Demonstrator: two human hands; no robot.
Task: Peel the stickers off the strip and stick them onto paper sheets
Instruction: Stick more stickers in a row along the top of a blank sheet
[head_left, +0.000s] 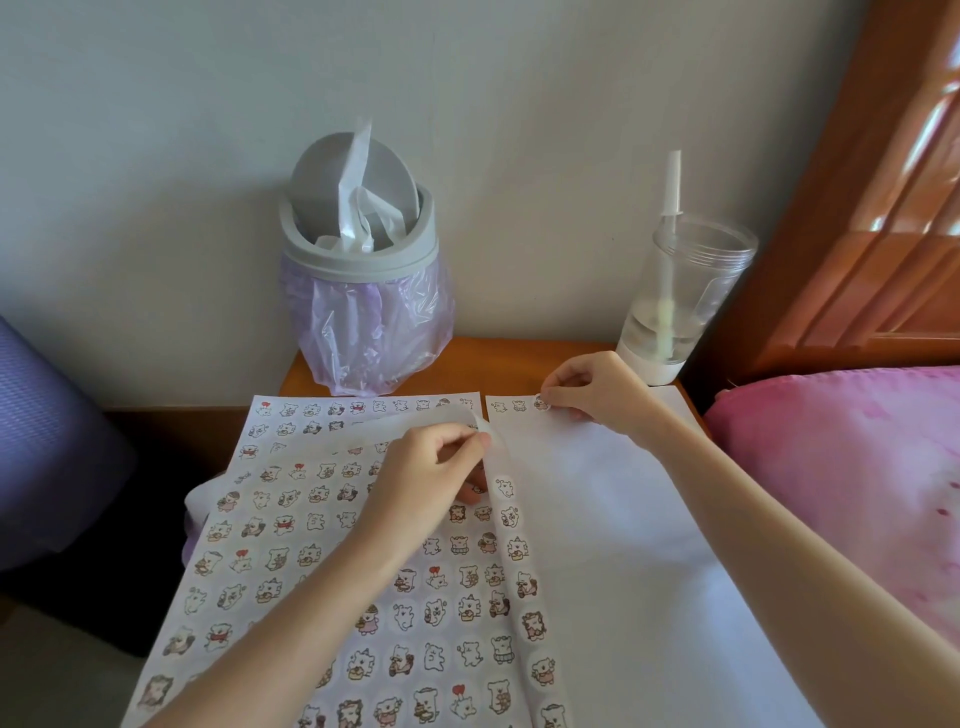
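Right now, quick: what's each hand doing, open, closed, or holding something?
Left hand: closed, pinching the sticker strip.
Right hand: closed, pinching a sticker at the top edge of the paper sheet.

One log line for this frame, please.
step: placing sticker | left hand: pinches strip near its top | right hand: holds sticker on paper sheet's top edge | row: two stickers to its left

Soft daylight from the right, dim shadow at left, mild blur, wide-angle bending at edges.
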